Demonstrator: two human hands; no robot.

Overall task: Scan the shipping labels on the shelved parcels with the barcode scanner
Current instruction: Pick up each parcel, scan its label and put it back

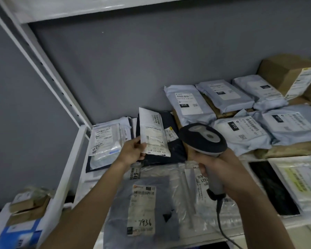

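The left hand (133, 152) pinched a dark parcel (162, 141) by its white label (153, 134), tilting it up off the shelf (68, 169), while the right hand (221, 173) gripped the scanner (203, 139) just beside it. This looked like mid-scan; next the scanner's head would need aiming squarely at the barcode.

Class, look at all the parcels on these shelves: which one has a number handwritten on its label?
The grey bag on the lower shelf between the person's forearms: its label carries "7936" in pen. Other labels show only print.
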